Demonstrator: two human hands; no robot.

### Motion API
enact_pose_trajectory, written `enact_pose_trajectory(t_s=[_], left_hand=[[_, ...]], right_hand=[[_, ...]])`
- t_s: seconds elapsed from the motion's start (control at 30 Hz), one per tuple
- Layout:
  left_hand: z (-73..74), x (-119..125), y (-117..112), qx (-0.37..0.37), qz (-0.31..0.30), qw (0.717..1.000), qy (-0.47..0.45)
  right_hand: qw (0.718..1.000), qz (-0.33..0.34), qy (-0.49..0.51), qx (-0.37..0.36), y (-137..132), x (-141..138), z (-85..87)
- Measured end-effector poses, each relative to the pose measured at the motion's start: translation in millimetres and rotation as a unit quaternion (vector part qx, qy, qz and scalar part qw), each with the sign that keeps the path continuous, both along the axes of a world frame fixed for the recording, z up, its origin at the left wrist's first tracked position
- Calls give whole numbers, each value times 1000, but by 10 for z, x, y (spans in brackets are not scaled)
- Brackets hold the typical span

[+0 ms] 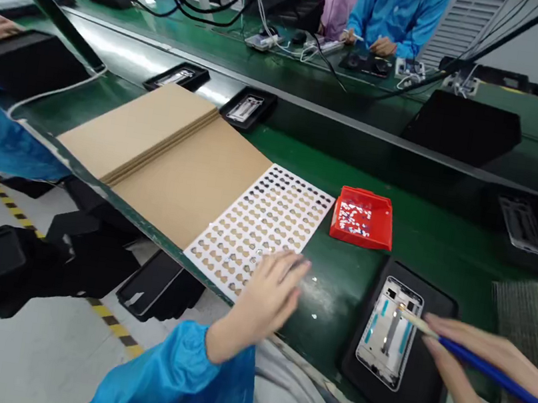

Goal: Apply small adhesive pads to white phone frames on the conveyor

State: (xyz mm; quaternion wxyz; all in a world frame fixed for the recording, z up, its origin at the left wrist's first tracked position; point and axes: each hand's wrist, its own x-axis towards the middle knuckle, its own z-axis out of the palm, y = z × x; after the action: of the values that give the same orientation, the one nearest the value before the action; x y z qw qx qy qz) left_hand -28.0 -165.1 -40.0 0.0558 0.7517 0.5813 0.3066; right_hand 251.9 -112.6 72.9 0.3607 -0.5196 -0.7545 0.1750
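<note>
My right hand (498, 391) grips a thin blue stick (495, 377) with a pale tapered end, perhaps a brush. Its tip meets the upper part of a silver phone frame (377, 339), near a grey strip running down the middle. That frame, with light-blue strips along its sides, lies in a black tray (422, 393). My left hand (268, 295) is over the lower right edge of a white sheet (202, 243) of small tan and dark stickers. Its fingers are bent together; a small dark bit shows between them, too blurred to name.
A red bin (387, 222) of small white pieces stands behind the tray. Brown cardboard sheets (144, 122) lie left of the stickers. A stack of patterned sheets (525, 314) is at the right. Co-workers in blue sleeves (393, 11) sit across the bench.
</note>
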Motion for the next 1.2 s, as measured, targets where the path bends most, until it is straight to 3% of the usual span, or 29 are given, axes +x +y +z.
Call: enact_pose_trajectory(t_s=[0.07, 0.13, 0.27, 0.4, 0.53, 0.7, 0.83, 0.9, 1.0, 1.07, 1.2], left_hand=[[-86, -253, 34, 4, 74, 997, -11], [-162, -396, 34, 2, 96, 995, -15], [-250, -411, -10, 7, 98, 995, -8], [-278, -348, -20, 2, 100, 995, -9], [-284, -332, -7, -5, 103, 994, -30], [-278, -313, 5, 13, 110, 993, -30], [-259, -338, 29, 23, 107, 993, -49], [-244, -371, 49, 20, 101, 993, -64], [-176, -392, 74, 12, 104, 990, -94], [-75, -347, 80, 21, 104, 985, -138], [238, -97, 87, 59, 65, 951, -297]], right_hand=[[993, 115, -30, 6, 379, -395, 71], [980, 194, -39, 0, 766, -878, 24], [960, 244, -101, -88, 1372, -1905, -257], [958, 233, -123, -114, 1587, -2614, -528], [958, 226, -149, -97, 1568, -2875, -701], [962, 218, -136, -91, 1553, -2854, -738], [969, 214, -76, -92, 1534, -2675, -614], [962, 227, 11, -149, 1481, -2495, -519], [898, 230, 200, -317, 1322, -2076, -352], [854, 212, 272, -390, 1166, -1734, -230], [828, 168, 315, -432, 776, -1109, -26]])
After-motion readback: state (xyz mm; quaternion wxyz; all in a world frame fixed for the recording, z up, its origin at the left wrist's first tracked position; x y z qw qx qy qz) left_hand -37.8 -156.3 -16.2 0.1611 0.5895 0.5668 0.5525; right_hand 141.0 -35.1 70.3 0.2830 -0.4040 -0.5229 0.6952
